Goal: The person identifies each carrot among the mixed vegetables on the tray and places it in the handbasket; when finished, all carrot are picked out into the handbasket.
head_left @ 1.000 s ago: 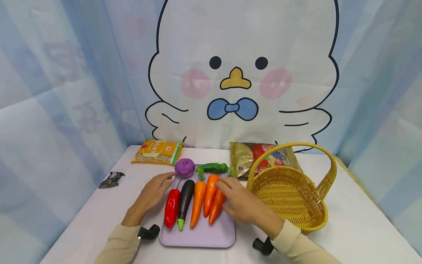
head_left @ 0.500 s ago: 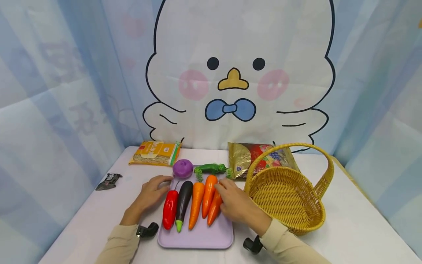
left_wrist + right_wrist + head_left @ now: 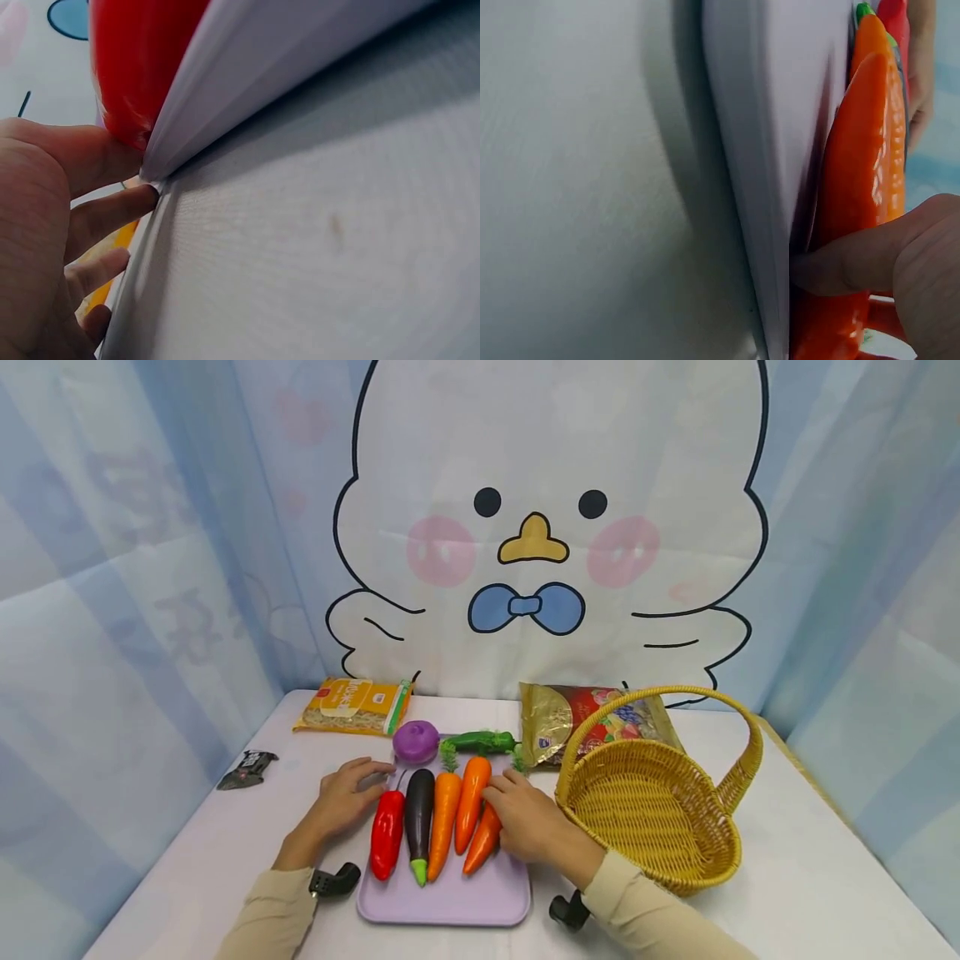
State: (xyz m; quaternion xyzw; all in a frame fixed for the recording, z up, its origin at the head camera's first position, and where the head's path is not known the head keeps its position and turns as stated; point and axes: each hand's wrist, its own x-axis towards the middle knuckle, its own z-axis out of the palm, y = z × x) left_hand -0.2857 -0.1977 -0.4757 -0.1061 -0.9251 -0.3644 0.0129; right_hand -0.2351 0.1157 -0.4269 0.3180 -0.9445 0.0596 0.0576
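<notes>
I have the rightmost carrot (image 3: 483, 844) as my main concern: it lies aslant at the right side of the lilac tray (image 3: 450, 907), partly covered by the right hand (image 3: 537, 820). Through the right wrist camera I see the thumb (image 3: 840, 262) on the carrot's near flank, just inside the tray's raised edge, while the head view shows the fingers bent over its top, so I read this as a pinch round the carrot. I'd keep the pressure light and even, since that glossy skin looks likely to roll, and I'd mind the middle carrot (image 3: 472, 802) just beside it (a careless nudge could shift the whole row).

Next along are the left carrot (image 3: 446, 822), the eggplant (image 3: 418, 814) and the red pepper (image 3: 386, 833). The left hand (image 3: 341, 803) rests with spread fingers at the tray's left edge; I'd leave it there as a steady brace against sliding. The purple onion (image 3: 416, 742) and green pepper (image 3: 480, 742) sit at the far end. The wicker basket (image 3: 651, 806) stands just right of the right hand, so I'd watch elbow and wrist clearance there.
</notes>
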